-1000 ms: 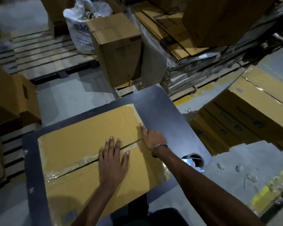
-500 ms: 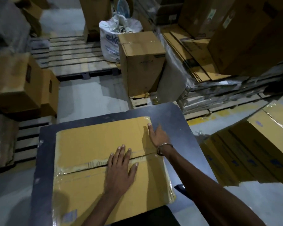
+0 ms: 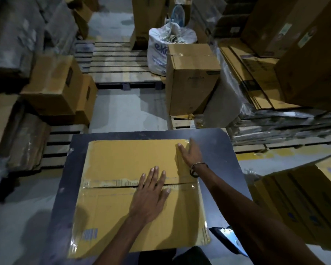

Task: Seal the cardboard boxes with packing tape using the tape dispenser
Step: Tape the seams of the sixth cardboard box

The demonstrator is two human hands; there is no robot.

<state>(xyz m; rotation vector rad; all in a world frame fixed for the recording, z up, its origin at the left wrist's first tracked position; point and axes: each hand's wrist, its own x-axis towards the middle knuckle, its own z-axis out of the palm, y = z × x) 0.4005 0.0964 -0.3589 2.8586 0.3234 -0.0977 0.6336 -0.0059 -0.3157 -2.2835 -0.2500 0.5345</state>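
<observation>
Your box point(image 3: 122, 161) lies flat on the dark table point(image 3: 218, 150) in the lower middle of the frame, its two top flaps meeting in a seam that runs left to right across the centre. Old tape point(image 3: 107, 183) with faint print follows that seam, and clear tape shines along the box's right and lower edges.

Your left hand point(image 3: 151, 196) lies palm down on the box, fingers straight and slightly spread, covering the seam right of centre. Your right hand point(image 3: 191, 153) reaches to the box's upper right corner, fingers straight and flat against the cardboard near the right edge; a bracelet point(image 3: 196, 167) sits on that wrist. Neither hand grips anything.

At the lower right of the frame, partly hidden under your right forearm, a blue and white object point(image 3: 227, 234) shows beside the table edge; you cannot tell from here whether it is the dispenser.

Above the table, in the upper middle, a sealed carton point(image 3: 191, 83) stands upright with a white sack point(image 3: 161, 52) just behind it. A pallet point(image 3: 118, 67) lies to the left of them. Flattened cardboard point(image 3: 252, 77) is stacked at the upper right, and more cartons point(image 3: 54, 83) sit at the left.
</observation>
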